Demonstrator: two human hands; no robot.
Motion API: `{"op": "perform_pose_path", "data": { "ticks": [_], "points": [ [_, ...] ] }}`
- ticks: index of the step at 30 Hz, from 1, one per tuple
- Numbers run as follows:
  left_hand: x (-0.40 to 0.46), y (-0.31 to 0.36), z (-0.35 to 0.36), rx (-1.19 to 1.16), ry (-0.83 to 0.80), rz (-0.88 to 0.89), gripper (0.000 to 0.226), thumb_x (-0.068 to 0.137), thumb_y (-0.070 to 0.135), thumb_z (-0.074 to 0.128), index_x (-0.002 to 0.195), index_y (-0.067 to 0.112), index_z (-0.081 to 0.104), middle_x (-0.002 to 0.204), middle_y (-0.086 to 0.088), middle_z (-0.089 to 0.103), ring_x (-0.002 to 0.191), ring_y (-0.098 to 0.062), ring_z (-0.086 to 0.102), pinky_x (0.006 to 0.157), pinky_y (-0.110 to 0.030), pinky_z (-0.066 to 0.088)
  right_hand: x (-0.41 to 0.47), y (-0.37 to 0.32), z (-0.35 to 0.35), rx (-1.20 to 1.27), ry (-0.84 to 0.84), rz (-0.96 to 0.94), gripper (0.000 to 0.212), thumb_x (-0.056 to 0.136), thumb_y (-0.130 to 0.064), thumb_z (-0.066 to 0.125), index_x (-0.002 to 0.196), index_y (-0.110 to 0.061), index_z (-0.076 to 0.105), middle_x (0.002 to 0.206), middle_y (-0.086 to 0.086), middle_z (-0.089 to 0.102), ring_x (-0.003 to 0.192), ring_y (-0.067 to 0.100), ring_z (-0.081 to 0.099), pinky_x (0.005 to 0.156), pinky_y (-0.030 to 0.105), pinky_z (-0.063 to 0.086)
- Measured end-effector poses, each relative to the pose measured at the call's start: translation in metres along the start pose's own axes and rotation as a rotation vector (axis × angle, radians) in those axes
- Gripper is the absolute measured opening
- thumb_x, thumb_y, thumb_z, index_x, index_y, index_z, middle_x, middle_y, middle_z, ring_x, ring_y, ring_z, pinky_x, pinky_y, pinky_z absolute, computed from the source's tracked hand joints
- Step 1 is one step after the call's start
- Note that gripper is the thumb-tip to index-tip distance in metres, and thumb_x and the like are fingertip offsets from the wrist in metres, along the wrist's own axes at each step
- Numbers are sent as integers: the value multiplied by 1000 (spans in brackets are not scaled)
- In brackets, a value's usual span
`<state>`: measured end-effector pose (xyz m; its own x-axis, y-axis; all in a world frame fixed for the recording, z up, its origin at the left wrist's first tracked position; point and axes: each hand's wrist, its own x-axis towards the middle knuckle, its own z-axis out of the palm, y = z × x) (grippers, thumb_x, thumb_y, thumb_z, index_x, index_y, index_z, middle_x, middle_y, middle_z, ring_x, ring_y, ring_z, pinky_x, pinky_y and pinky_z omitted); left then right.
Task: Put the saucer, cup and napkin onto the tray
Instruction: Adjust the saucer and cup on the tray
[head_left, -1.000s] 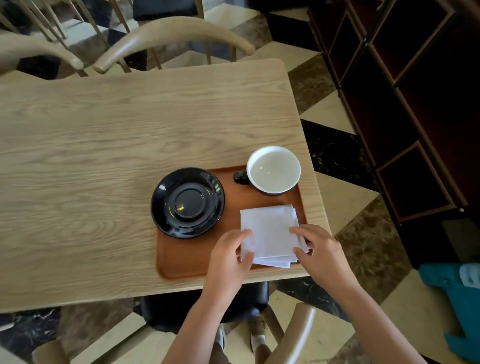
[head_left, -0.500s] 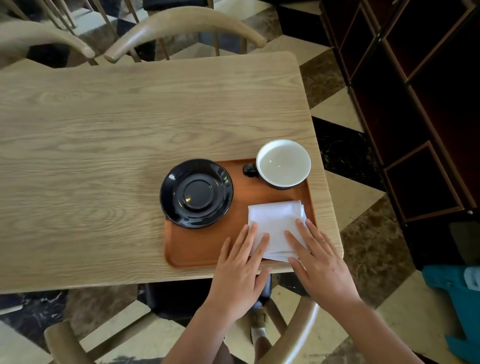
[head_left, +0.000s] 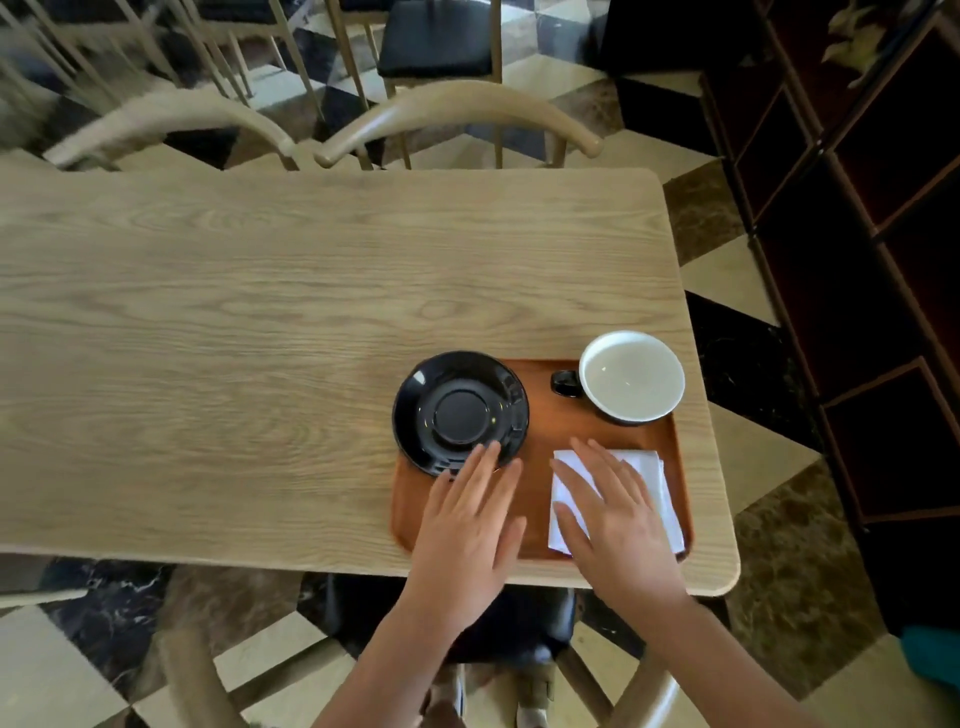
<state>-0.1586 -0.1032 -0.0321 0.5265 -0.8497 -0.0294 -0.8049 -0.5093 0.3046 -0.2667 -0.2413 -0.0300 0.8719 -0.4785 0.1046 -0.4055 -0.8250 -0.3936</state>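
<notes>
While both flat hands' grips gape, tray (head_left: 540, 436) carries one saucer (head_left: 460, 410), cup (head_left: 631, 375), napkin (head_left: 657, 480).

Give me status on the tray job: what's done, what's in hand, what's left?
Done: the glossy black saucer, the white-lined cup and the folded white napkin all sit on the brown wooden tray. In hand: the right hand lies flat on the napkin; the left hand is open, fingertips at the saucer's near rim. Left: apparently nothing but withdrawing the hands.

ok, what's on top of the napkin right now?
The right hand lies flat, open, across the napkin. Its right and near-left edges show; the middle is covered. Nothing else is visible on it.
</notes>
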Motion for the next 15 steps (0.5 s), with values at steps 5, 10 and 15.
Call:
{"op": "perform_pose_path", "data": {
  "ticks": [5,10,15],
  "points": [
    [-6,-51,-6,118,-75,-115,54,95,44,23,137,15,41,145,-12,41,136,-24,33,107,-47,33,34,-23,22,-44,-51,-115,40,85,-27,40,110,-11,66,117,12,66,114,29,58,94,50,48],
    [-11,-64,-7,171,-90,-92,53,92,41,27,135,17,44,141,-9,47,135,-22,37,106,-41,31,35,-21,35,-80,-90,-131,39,84,-24,40,109,-9,67,118,13,65,117,30,56,100,47,41],
    [-17,-62,-5,133,-75,-81,52,93,41,27,138,19,40,143,-10,44,137,-23,33,107,-39,29,30,-21,34,-73,-91,-148,39,86,-23,40,112,-8,65,121,14,64,120,31,54,102,46,40]
  ]
}}
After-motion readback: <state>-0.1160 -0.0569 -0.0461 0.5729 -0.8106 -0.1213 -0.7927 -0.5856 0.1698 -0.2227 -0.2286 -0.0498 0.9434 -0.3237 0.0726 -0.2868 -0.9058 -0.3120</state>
